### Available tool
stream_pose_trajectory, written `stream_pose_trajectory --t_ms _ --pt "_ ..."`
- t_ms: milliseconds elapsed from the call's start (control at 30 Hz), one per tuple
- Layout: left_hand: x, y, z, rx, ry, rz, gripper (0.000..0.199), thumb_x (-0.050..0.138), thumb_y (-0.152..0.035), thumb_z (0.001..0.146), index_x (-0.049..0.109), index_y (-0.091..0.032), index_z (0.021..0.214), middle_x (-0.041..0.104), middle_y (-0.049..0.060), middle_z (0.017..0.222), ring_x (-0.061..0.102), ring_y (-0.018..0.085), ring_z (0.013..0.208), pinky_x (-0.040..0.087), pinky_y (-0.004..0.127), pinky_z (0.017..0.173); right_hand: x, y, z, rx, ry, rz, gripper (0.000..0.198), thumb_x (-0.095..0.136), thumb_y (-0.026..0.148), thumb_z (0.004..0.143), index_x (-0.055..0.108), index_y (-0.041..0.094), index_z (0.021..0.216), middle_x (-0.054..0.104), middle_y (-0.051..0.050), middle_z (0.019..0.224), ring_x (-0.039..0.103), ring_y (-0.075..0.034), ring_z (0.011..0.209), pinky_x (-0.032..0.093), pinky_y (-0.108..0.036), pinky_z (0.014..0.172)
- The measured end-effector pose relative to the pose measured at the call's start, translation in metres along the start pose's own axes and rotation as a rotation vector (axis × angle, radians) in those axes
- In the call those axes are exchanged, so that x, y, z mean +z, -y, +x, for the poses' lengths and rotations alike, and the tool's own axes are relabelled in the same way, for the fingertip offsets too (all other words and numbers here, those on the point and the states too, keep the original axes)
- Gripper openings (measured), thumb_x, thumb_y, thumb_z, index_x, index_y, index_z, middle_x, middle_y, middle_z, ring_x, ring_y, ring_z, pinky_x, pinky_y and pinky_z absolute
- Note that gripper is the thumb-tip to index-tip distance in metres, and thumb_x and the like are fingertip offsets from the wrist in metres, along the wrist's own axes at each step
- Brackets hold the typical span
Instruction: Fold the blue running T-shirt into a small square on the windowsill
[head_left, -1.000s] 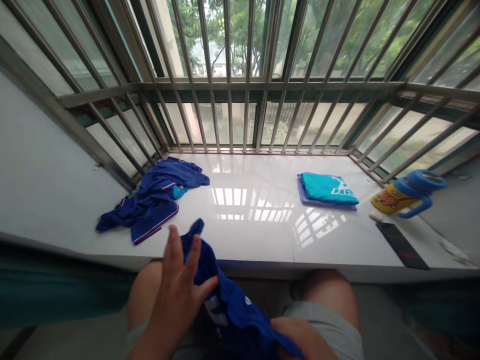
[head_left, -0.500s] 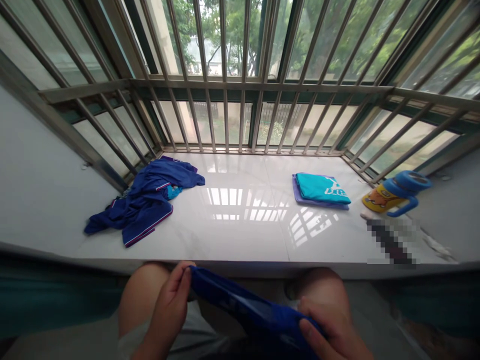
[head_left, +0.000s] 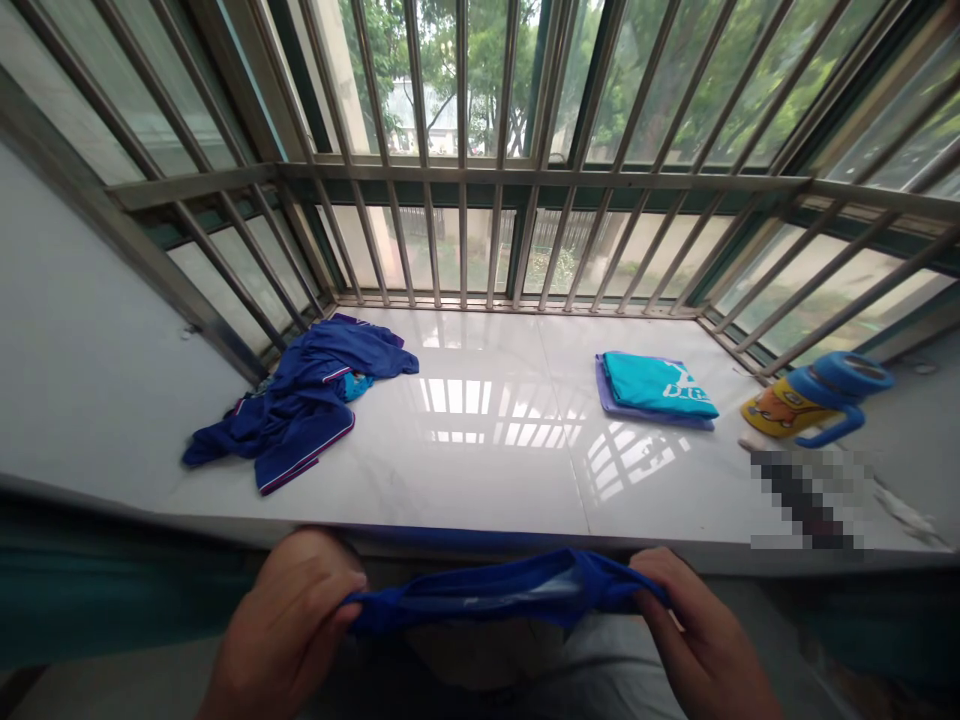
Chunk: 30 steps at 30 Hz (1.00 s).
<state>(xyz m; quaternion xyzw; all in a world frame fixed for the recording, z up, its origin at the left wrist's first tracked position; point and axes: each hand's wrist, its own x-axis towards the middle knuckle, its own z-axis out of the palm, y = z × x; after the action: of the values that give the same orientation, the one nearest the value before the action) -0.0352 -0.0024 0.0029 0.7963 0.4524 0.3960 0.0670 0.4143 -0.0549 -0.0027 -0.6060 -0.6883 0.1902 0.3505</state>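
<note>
Gripping opposite ends of a blue garment with left hand and right hand, spread apart before the windowsill. Reading only "D" clearly in white lettering on folded turquoise cloth.

The left hand, spread-fingered a second ago, now grips one end of the blue cloth. The right hand has come up to about the left's height, so the cloth (slanting down toward the right hand in both earlier moments) stretches nearly level between the two hands.
</note>
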Motion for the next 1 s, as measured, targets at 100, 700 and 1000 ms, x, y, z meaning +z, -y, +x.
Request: stream_pose_trajectory --t_ms 100,700,1000 --pt "-0.013 0.005 0.009 0.103 0.075 0.044 0.028 0.062 -0.045 0.106 0.082 -0.03 0.093 0.079 0.006 0.08 0.075 0.022 0.071 0.064 0.032 0.069 -0.003 0.002 -0.004 0.017 -0.168 -0.074 0.026 0.056 0.047 0.108 0.074 0.03 0.103 0.076 -0.004 0.09 0.072 -0.024 0.078 0.057 -0.032 0.069" --pt "0.191 0.108 0.262 -0.259 0.403 0.534 0.041 0.054 -0.025 0.107 0.066 -0.012 0.144 0.066 0.021 0.15 0.061 0.032 0.138 0.047 0.041 0.115 0.072 -0.082 0.274 0.118 -0.001 -0.764 0.05 0.058 0.03 0.108 0.059 0.008 0.153 0.06 -0.026 0.152 0.057 -0.034 0.137 0.043 -0.04 0.112" --pt "0.234 0.112 0.123 -0.302 0.52 0.415 0.067 0.035 -0.055 0.113 0.041 -0.024 0.173 0.031 0.011 0.182 0.029 0.034 0.168 0.022 0.062 0.136 0.155 -0.104 0.196 0.211 0.309 -0.628 0.072 0.033 0.054 0.114 0.03 0.02 0.177 0.019 -0.009 0.185 0.015 -0.031 0.172 0.01 -0.058 0.137"
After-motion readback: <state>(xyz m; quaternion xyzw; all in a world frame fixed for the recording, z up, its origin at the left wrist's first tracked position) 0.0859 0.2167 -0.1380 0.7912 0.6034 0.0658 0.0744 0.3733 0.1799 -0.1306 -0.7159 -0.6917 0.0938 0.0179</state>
